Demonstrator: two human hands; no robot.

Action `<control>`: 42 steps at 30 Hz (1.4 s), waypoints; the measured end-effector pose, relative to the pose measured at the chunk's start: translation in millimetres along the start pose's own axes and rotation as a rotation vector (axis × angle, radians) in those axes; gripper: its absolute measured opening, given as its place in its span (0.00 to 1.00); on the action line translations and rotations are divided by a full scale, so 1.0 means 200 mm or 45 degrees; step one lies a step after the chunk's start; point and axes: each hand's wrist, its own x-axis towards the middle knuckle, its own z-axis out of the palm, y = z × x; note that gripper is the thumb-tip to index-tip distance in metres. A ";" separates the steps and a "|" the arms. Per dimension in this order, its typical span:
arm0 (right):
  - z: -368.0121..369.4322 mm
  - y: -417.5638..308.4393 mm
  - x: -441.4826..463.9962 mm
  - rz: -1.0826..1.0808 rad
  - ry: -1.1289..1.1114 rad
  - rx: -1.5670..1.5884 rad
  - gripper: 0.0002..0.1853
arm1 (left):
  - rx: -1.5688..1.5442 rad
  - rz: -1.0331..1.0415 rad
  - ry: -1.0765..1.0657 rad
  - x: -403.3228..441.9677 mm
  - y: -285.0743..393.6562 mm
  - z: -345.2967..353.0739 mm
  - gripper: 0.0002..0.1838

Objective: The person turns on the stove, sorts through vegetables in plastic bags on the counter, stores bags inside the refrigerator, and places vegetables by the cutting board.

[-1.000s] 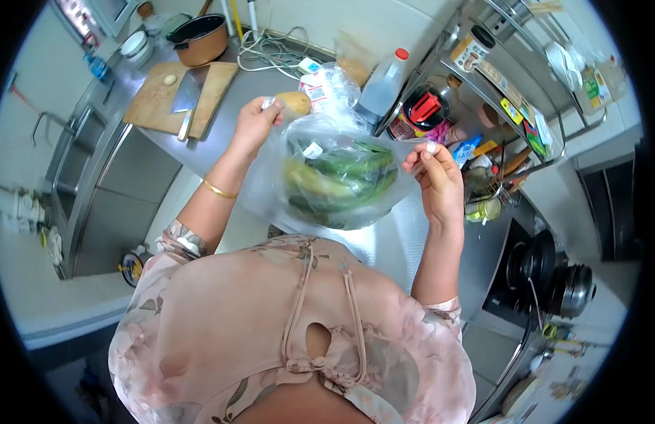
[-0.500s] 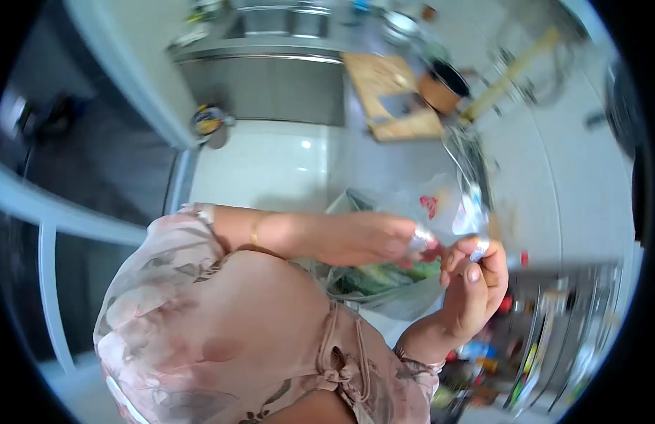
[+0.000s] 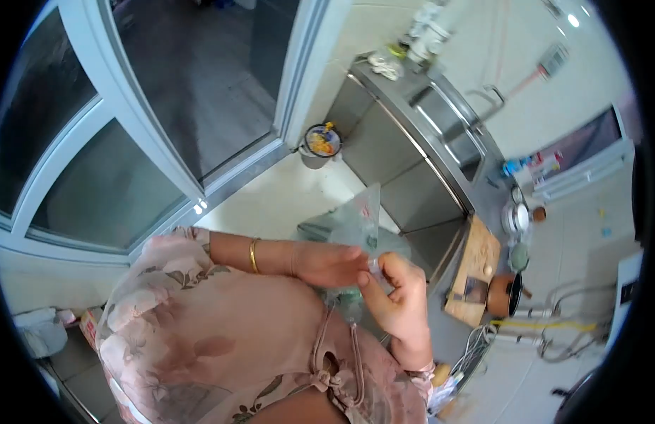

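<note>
My left hand [image 3: 334, 264] and my right hand [image 3: 399, 293] meet in front of my body. Both are closed at the gathered top of a clear plastic bag [image 3: 355, 219]. The bag hangs below and beyond the hands, with something green dimly visible through it. A wrap of pale, shiny material shows at the fingertips where the hands touch. My left forearm lies level across my front, with a gold bangle on the wrist.
A sink [image 3: 444, 120] and a steel counter stand beyond the hands. A wooden cutting board [image 3: 486, 251] holds a knife, beside a brown pot [image 3: 503, 295]. A waste bin [image 3: 319, 145] stands on the floor near a glass door [image 3: 108, 177]. Cables [image 3: 476, 343] lie on the counter.
The hands have come together from either side of the bag, closing its spread opening. The view has turned left, bringing the doorway and the bin nearer the middle.
</note>
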 end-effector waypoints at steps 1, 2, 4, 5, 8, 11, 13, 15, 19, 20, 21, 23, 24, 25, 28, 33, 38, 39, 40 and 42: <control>0.03 -0.02 0.13 -0.039 -0.059 -0.025 0.09 | 0.008 0.007 0.032 -0.05 0.09 -0.03 0.27; 0.07 -0.02 0.27 -0.094 -0.107 -0.056 0.09 | 0.032 0.009 0.054 -0.09 0.22 -0.08 0.28; 0.17 0.03 0.52 -0.110 -0.180 -0.129 0.09 | 0.173 0.054 0.165 -0.17 0.46 -0.18 0.29; 0.22 0.06 0.64 -0.112 -0.212 -0.164 0.10 | 0.281 0.097 0.255 -0.22 0.56 -0.23 0.31; 0.37 0.14 1.04 -0.308 -0.222 -0.312 0.10 | 0.660 0.338 0.486 -0.29 0.89 -0.31 0.35; 0.56 0.23 1.45 -0.402 -0.357 -0.281 0.17 | 0.933 0.622 0.670 -0.41 1.25 -0.49 0.38; 0.65 0.26 1.75 -0.568 -0.476 -0.280 0.24 | 1.035 0.811 0.764 -0.51 1.50 -0.53 0.38; 0.75 0.30 2.04 -0.697 -0.614 -0.161 0.25 | 1.167 0.903 0.772 -0.64 1.74 -0.56 0.36; 0.89 0.27 2.56 -1.049 -0.859 -0.055 0.26 | 1.229 1.163 1.051 -0.74 2.05 -0.53 0.34; 0.95 0.26 2.71 -1.163 -0.895 -0.039 0.26 | 1.217 1.224 1.160 -0.79 2.15 -0.55 0.33; 0.99 0.23 2.84 -1.216 -0.926 -0.083 0.25 | 1.178 1.330 1.212 -0.86 2.24 -0.56 0.33; 1.06 0.13 3.11 -1.282 -0.999 0.097 0.25 | 1.054 1.563 1.306 -1.00 2.40 -0.60 0.31; 1.10 0.10 3.25 -1.306 -1.046 0.182 0.25 | 1.076 1.587 1.363 -1.08 2.45 -0.64 0.31; 1.17 0.07 3.41 -1.316 -1.120 0.160 0.26 | 1.093 1.609 1.419 -1.17 2.51 -0.69 0.30; 1.49 0.03 3.93 -1.090 -1.179 0.183 0.24 | 1.110 1.651 1.532 -1.34 2.78 -0.83 0.27; 2.21 0.16 4.79 -0.808 -0.881 -0.046 0.26 | 1.110 1.703 1.455 -1.75 3.34 -1.11 0.25; 2.55 0.36 5.65 -0.507 -0.701 -0.793 0.24 | 1.096 1.681 1.382 -2.23 4.01 -1.33 0.26; 2.56 0.37 5.81 -0.419 -0.697 -0.998 0.23 | 1.109 1.618 1.459 -2.29 4.16 -1.36 0.26; 2.54 0.37 5.89 -0.358 -0.613 -1.126 0.23 | 1.090 1.679 1.478 -2.36 4.22 -1.35 0.27; 2.57 0.49 6.22 -0.267 -0.446 -1.348 0.22 | 1.038 1.729 1.434 -2.51 4.48 -1.40 0.26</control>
